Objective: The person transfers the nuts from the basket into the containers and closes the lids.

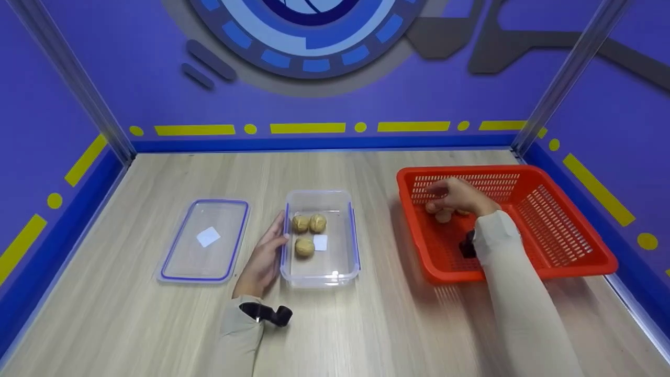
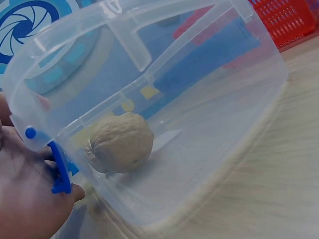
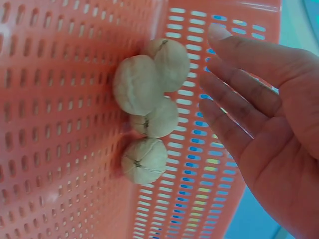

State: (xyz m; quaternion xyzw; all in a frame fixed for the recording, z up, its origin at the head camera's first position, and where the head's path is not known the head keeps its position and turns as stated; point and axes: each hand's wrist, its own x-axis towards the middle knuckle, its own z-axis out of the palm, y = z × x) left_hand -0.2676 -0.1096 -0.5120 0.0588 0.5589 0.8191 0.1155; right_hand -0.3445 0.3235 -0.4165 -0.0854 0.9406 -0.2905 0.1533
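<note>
Three walnuts (image 1: pixel 304 247) sit in a clear plastic box (image 1: pixel 337 225), a rounded rectangle with see-through walls. Their shells are tan, roundish and wrinkly. There's a flat white square (image 1: pixel 320 242) near them too. The left hand (image 1: pixel 264 259) rests along the box's left wall, fingers fairly straight and touching the plastic rather than wrapped around it, right by a glossy blue clip (image 2: pixel 61 169).

Over on the right, the right hand (image 1: pixel 455 196) is down inside a red plastic basket (image 1: pixel 411 220), the kind with rows of little slots through the walls. From the wrist cam its fingers are spread well apart and holding nothing, just beside four more walnuts (image 3: pixel 144 161) bunched together, pale with visible seams.

Left of the box, a thin clear lid (image 1: pixel 209 262) with a purple-blue edge strip lies flat on the pale wood-grain desk (image 1: pixel 377 324), another white square (image 1: pixel 208 236) showing on it.
</note>
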